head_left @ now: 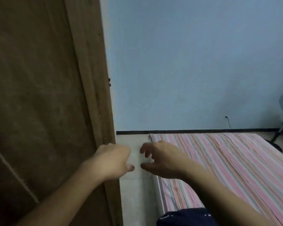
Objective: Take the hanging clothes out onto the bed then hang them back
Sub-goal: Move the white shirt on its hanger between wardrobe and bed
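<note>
A: The left hand (112, 160) reaches forward with fingers curled past the edge of the tall brown wooden wardrobe door (39, 95); whether it grips that edge cannot be told. The right hand (160, 159) hovers beside it, fingers spread and loosely bent, holding nothing.

B: And the clothes?

A: None hanging in view, presumably behind the door. The pink striped bed (227, 160) lies just right, a dark blue garment (186, 217) at its near edge.

B: Risks?

A: Likely the door swinging into the right hand's fingers
</note>
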A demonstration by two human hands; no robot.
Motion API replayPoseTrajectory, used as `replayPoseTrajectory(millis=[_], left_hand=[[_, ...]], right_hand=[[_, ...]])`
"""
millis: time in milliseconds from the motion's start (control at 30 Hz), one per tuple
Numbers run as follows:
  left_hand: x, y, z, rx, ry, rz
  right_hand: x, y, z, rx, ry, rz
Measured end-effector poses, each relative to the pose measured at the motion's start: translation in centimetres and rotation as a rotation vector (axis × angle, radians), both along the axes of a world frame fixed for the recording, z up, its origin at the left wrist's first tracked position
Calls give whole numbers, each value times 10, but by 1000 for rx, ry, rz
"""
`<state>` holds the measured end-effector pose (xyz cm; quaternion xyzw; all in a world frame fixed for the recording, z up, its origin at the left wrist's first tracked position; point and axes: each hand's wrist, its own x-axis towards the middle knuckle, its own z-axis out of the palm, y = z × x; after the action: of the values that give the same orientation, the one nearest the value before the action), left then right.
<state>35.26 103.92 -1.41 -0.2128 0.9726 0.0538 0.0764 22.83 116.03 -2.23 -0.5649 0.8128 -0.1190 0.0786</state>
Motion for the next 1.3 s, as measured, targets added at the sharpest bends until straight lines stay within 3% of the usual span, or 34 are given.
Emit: replayPoseTrajectory(millis=[300, 600, 933, 1133, 1300], left_hand=[[161, -46, 29, -87, 35, 413], [268, -37, 22, -135, 69, 886], [349, -59, 2, -223, 184, 1209], [374, -90, -12, -209, 147, 1184], [385, -104, -14, -364, 96, 1202]], right_hand=[[131, -116, 25, -44, 0, 584], [222, -193, 21, -76, -8, 916], [336, -262, 19, -109, -190, 918], [411, -308, 17, -80, -233, 832], [437, -332, 12, -108, -307, 754]])
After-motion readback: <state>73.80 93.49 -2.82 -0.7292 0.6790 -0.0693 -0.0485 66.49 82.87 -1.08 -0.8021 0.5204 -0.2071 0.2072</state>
